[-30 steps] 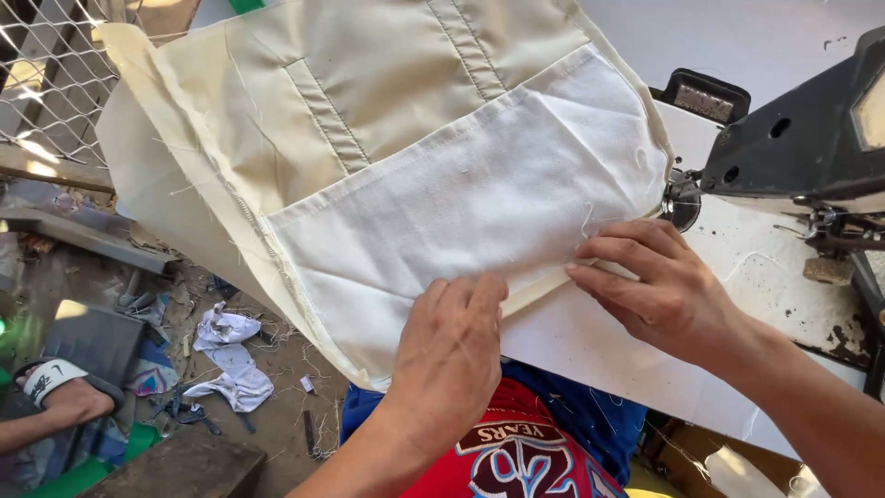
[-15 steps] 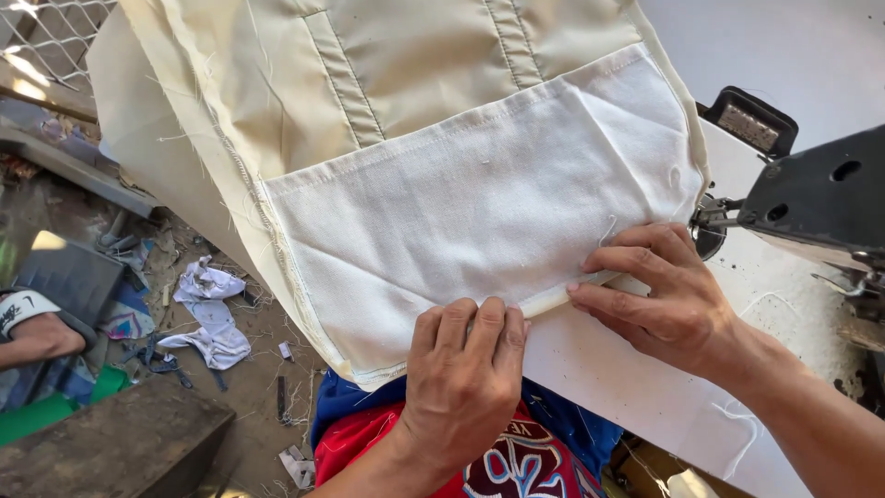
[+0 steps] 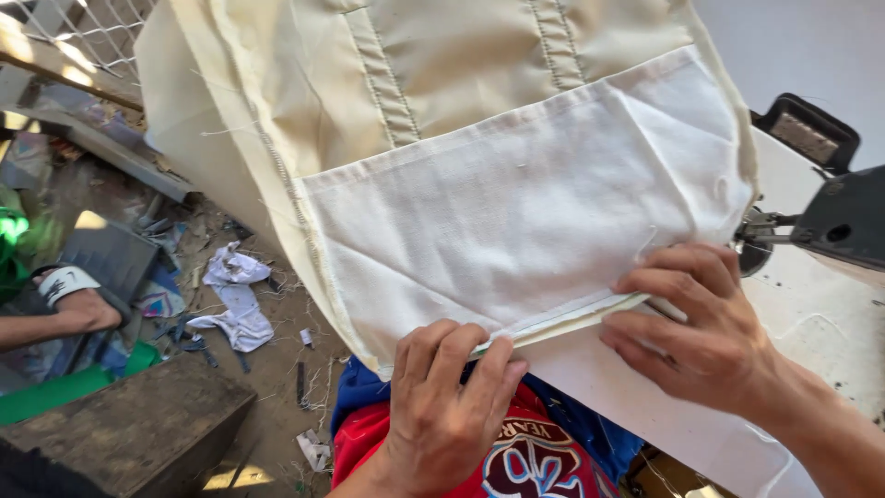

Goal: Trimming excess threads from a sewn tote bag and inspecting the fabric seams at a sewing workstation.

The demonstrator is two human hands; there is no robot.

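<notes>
Cream fabric panel [image 3: 516, 212]: our left hand [image 3: 442, 415] and right hand [image 3: 701, 337] fingers pinched its folded hem at the white table's [image 3: 830, 323] near edge.

No packages, signs or screens are showing. The only label-like thing is a small rectangular plate [image 3: 805, 136], grey-brown in a black frame, sitting on top of the black sewing machine [image 3: 843, 217] at the right edge, just above its arm. A round printed emblem [image 3: 533, 461], dark with white and blue shapes, is showing on the red shirt below the machine, well apart from it.
</notes>
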